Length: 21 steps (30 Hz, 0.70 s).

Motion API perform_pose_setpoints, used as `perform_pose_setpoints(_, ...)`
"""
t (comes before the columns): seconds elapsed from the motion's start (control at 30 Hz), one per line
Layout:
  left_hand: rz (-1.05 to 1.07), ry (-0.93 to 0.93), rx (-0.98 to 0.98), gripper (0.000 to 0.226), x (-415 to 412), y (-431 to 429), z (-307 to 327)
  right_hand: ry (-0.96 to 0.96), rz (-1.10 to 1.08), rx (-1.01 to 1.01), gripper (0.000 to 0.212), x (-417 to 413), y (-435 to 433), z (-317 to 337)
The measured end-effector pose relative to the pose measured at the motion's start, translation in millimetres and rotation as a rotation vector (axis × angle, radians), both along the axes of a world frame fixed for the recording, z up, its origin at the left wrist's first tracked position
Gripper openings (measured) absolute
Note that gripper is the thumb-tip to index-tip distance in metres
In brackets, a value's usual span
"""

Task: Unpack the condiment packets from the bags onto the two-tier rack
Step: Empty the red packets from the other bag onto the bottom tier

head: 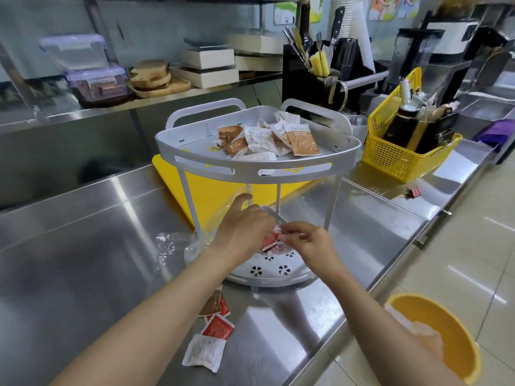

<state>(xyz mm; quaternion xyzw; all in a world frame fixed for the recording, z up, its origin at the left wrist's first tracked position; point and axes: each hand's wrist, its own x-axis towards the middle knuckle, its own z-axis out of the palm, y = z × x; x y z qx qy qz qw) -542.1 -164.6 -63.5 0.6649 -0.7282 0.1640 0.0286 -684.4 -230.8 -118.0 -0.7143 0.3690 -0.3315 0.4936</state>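
A grey two-tier corner rack (250,169) stands on the steel counter. Its top tier holds several brown and white condiment packets (267,139). Both my hands are over the bottom tier (273,275). My left hand (241,227) and my right hand (308,240) pinch a clear plastic bag (211,218) with red packets (269,242) showing between them. A crumpled empty clear bag (170,246) lies to the left of the rack. Loose red, brown and white packets (214,327) lie on the counter near its front edge.
A yellow cutting board (211,188) lies under and behind the rack. A yellow basket (401,160) with bottles stands to the right. An orange bin (437,332) sits on the floor at lower right. Shelves with containers and a utensil holder (320,65) line the back.
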Motion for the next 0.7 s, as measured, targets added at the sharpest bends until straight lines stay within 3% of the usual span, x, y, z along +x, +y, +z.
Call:
perform_pose_setpoints(0.27, -0.011, 0.398, -0.216, 0.014, 27.1, 7.5, -13.5, -0.004, -0.036, 0.161, 0.013, -16.9, -4.7, -24.1)
perform_pose_setpoints(0.47, 0.025, 0.547, -0.26, 0.018, 33.3, 6.2, -16.9, -0.063, -0.124, 0.088, 0.019, -19.2, -10.3, -8.3)
perform_pose_setpoints(0.63, -0.007, 0.356, -0.414, 0.027, 31.5, 0.3, -12.0, -0.199, -0.302, -0.021, 0.013, -16.3, -17.3, 13.0)
perform_pose_setpoints(0.7, 0.063, 0.202, -0.448, 0.049, 30.3, -0.3, -7.6, -0.275, -0.363, -0.04, 0.015, -16.6, -22.5, 22.4)
